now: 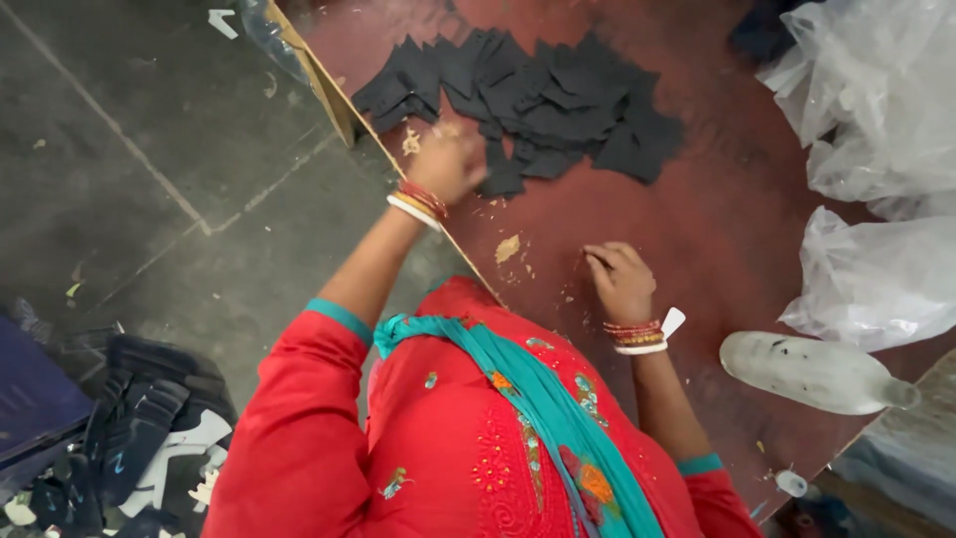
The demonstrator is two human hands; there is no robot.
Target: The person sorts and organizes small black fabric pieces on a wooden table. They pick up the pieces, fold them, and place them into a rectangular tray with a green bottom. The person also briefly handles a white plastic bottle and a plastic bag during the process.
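My left hand (445, 164) is blurred at the near edge of a reddish-brown table (737, 219), its fingers curled, right beside a pile of black cut pieces (543, 100). Whether it holds anything is unclear. My right hand (617, 279) rests on the tabletop with its fingertips drawn together and pressed down among small tan crumbs. A tan scrap (507, 248) lies between the two hands, and another scrap (410, 142) sits by the table edge near my left hand. Both wrists wear red and white bangles.
A clear plastic bottle (812, 371) lies on its side to the right of my right hand. Crumpled clear plastic bags (876, 110) fill the table's right side. On the grey floor at the lower left lies a heap of black sole-like parts (149, 428).
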